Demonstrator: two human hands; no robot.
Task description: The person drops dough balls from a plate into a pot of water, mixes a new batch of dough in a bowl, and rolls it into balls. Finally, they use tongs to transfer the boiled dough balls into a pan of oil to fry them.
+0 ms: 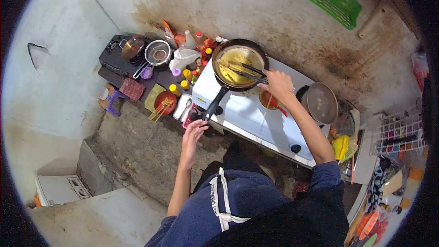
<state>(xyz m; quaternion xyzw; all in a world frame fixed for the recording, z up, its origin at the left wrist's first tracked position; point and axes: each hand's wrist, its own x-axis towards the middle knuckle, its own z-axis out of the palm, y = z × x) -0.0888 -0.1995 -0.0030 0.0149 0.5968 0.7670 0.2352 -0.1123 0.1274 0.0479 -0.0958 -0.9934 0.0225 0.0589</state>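
A dark frying pan (259, 51) with yellowish liquid and some food in it sits on the left side of the white stove (256, 121). My right hand (278, 83) is closed on black tongs (249, 72), whose tips reach into the pan over the food. At the end of the pan's black handle (215, 104) is my left hand (196, 130), its fingers at the handle's tip; how firmly they close on it is hard to make out. Right of the tongs, an orange bowl (267, 99) with a stick and a red utensil rests on the stove.
A grey pan (321, 104) stands on the stove's right side. To the left are a red plate with skewers (164, 103), yellow-capped bottles (175, 89), a metal strainer (158, 53) and a dark pot (133, 48). A white wire rack (400, 135) is at the far right.
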